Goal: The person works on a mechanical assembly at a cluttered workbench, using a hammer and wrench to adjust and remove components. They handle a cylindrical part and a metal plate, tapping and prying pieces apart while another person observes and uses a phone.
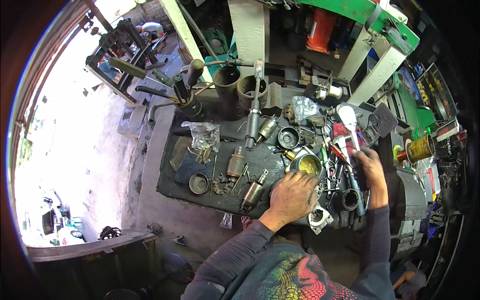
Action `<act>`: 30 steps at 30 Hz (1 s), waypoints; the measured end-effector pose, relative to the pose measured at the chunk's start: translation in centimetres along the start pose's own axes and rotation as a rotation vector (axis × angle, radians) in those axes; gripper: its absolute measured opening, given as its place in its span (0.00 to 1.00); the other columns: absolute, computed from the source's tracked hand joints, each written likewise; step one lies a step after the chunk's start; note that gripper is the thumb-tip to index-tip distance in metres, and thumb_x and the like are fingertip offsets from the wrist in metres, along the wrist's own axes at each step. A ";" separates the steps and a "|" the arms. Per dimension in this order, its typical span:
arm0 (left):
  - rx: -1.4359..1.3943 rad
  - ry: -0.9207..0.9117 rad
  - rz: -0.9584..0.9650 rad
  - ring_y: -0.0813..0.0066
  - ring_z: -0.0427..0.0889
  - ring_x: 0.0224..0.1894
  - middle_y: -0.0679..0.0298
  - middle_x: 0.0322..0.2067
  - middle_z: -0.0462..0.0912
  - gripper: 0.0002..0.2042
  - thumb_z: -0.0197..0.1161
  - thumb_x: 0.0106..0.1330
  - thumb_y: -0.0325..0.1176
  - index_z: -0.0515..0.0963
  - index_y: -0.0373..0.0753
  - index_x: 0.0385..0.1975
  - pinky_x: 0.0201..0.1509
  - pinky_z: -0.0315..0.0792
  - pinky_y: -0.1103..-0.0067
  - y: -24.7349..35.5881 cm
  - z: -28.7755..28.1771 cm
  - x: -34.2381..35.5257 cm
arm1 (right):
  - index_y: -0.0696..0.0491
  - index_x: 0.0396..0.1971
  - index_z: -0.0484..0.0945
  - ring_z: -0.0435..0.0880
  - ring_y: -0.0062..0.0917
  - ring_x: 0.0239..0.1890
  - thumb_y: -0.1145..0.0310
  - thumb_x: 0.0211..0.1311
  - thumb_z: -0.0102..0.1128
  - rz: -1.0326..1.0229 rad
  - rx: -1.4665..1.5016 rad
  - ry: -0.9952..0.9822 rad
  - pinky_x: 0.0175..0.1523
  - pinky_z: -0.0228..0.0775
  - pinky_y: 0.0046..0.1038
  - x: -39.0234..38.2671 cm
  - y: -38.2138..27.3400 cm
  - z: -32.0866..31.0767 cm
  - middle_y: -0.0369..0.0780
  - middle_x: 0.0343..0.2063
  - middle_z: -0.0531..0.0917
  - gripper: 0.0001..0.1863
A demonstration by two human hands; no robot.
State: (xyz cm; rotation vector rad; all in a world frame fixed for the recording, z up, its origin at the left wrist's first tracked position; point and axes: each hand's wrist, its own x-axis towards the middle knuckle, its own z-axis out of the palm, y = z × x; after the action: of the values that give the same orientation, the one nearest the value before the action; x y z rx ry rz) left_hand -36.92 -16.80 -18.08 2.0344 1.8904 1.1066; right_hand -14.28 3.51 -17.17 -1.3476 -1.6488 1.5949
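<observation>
My left hand (294, 196) is closed over a pale cast-metal housing (320, 220), whose flanged end juts out below the palm at the bench's near edge. Just beyond the knuckles sits a round tin of yellow grease (309, 164). My right hand (371, 169) is at the right side of the bench, its fingers curled among the tools. It is by the lower end of a shaft with a white, rounded head (347, 118); what the fingers grip is partly hidden. Below that hand lie a blue-handled tool (355, 192) and a dark metal ring (348, 200).
On the dark bench (220, 130) lie a copper-wound armature (236, 164), a cylindrical solenoid (254, 194), a round metal cap (199, 183) and a plastic bag (204, 135). Metal cans (227, 90) holding tools stand at the back. A wire spool (417, 149) is at the right.
</observation>
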 end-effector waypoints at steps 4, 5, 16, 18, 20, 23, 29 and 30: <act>-0.021 0.070 0.029 0.61 0.83 0.53 0.59 0.45 0.86 0.15 0.67 0.58 0.33 0.82 0.39 0.45 0.62 0.74 0.67 -0.3 0.6 -0.4 | 0.54 0.38 0.78 0.77 0.19 0.18 0.54 0.72 0.63 -0.136 0.354 0.133 0.23 0.69 0.23 -8.1 -5.4 -0.2 0.34 0.21 0.79 0.16; -0.034 0.080 0.032 0.61 0.83 0.53 0.59 0.45 0.86 0.15 0.67 0.58 0.32 0.82 0.39 0.45 0.62 0.74 0.67 -0.4 0.8 -0.5 | 0.55 0.40 0.78 0.78 0.19 0.20 0.47 0.75 0.58 -0.352 0.301 0.045 0.24 0.70 0.23 -9.5 -6.5 -0.4 0.34 0.21 0.78 0.22; -0.594 -0.137 -0.112 0.66 0.87 0.47 0.57 0.43 0.89 0.09 0.66 0.70 0.30 0.85 0.35 0.46 0.53 0.79 0.72 4.0 -4.6 -0.6 | 0.54 0.41 0.81 0.66 0.12 0.18 0.30 0.61 0.64 -0.013 0.270 0.330 0.21 0.55 0.18 -25.0 -3.2 4.7 0.30 0.21 0.73 0.37; -0.802 -0.472 -0.148 0.59 0.88 0.45 0.52 0.43 0.89 0.14 0.64 0.73 0.37 0.83 0.37 0.53 0.53 0.79 0.68 6.4 -4.4 -0.5 | 0.58 0.45 0.82 0.65 0.12 0.20 0.30 0.63 0.64 0.106 0.359 0.346 0.23 0.54 0.18 -28.3 -2.2 6.0 0.30 0.23 0.72 0.39; -1.049 -0.791 -0.194 0.63 0.87 0.49 0.53 0.45 0.89 0.17 0.61 0.77 0.41 0.81 0.37 0.57 0.56 0.78 0.70 9.2 -3.0 -0.7 | 0.60 0.48 0.81 0.64 0.12 0.21 0.31 0.63 0.64 0.124 0.461 0.284 0.24 0.53 0.18 -30.9 -1.2 6.3 0.31 0.24 0.73 0.41; -1.218 -1.072 -0.195 0.77 0.80 0.43 0.63 0.41 0.83 0.17 0.57 0.80 0.42 0.79 0.34 0.55 0.50 0.76 0.76 14.0 0.3 -1.0 | 0.61 0.43 0.80 0.67 0.14 0.22 0.31 0.62 0.66 0.144 0.577 0.231 0.24 0.55 0.19 -34.5 0.8 4.7 0.33 0.25 0.74 0.40; -1.345 -1.223 -0.245 0.83 0.81 0.43 0.66 0.39 0.83 0.11 0.64 0.77 0.36 0.78 0.33 0.45 0.49 0.77 0.80 26.6 9.2 -2.3 | 0.62 0.47 0.80 0.73 0.16 0.25 0.34 0.64 0.66 0.007 0.731 0.374 0.27 0.61 0.19 -42.4 7.7 -4.8 0.35 0.28 0.79 0.39; -1.373 -1.233 -0.230 0.83 0.81 0.43 0.66 0.39 0.83 0.11 0.65 0.76 0.36 0.79 0.33 0.45 0.49 0.76 0.80 29.6 11.4 -2.5 | 0.62 0.50 0.81 0.73 0.15 0.26 0.34 0.65 0.65 -0.045 0.726 0.412 0.28 0.62 0.18 -43.9 8.9 -7.2 0.35 0.29 0.79 0.39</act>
State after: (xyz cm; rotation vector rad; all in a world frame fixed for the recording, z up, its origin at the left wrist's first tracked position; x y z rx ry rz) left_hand -6.34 -20.71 -10.43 1.0534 0.3956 0.4811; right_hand 12.38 -32.72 -11.49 -1.1226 -0.7370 1.5327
